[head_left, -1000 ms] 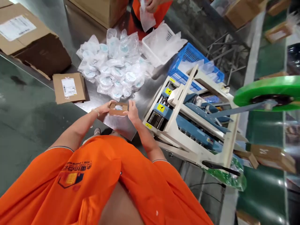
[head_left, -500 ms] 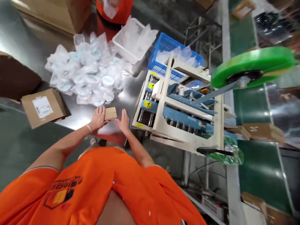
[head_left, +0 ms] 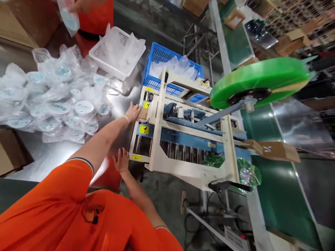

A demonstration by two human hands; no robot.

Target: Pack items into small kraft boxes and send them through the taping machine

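Note:
At the infeed of the tape machine (head_left: pixel 159 136), my left hand (head_left: pixel 133 112) has its fingers closed on the near end of a small brown cardboard box (head_left: pixel 143 114). The box lies between the machine's blue side belts, partly under its cream frame. My right hand (head_left: pixel 121 160) rests at the metal table's edge beside the machine's front corner, fingers spread and holding nothing. Left of my arm, clear plastic bags (head_left: pixel 57 101) with round pale-blue-labelled items lie heaped on the table (head_left: pixel 117 101).
A white basket (head_left: pixel 95 54) and a blue crate (head_left: pixel 154 52) hold clear bags. A green tape roll (head_left: pixel 259 78) juts above the machine. Behind it runs a green conveyor (head_left: pixel 282 188) with an open carton (head_left: pixel 277 151). Across the table, another person's hand (head_left: pixel 87 5) holds a bagged item.
My left hand has carried the small box from the table rightward into the machine's infeed. My right hand has shifted down to the table edge. The view has swung right.

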